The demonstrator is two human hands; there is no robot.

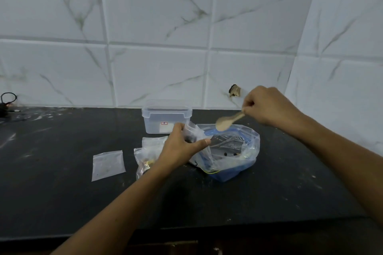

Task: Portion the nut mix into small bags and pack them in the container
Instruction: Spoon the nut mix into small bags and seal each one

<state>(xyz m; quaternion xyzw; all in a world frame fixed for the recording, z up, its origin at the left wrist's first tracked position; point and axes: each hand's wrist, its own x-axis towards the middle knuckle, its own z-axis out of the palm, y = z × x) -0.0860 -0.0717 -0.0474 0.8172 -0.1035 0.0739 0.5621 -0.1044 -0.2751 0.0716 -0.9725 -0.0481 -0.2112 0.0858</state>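
Note:
My left hand grips a small clear bag upright by its mouth, just left of the big nut mix bag, which is clear plastic with blue and a dark label. My right hand pinches the handle of a wooden spoon, whose blurred bowl hangs over the big bag's open top. A clear lidded container stands behind the small bag by the wall. A filled small bag lies under my left wrist, and a flat small bag lies further left.
The black countertop runs to a front edge near the bottom of the view. White marble-look tiles form the back wall and a side wall at the right. A black cable sits at the far left.

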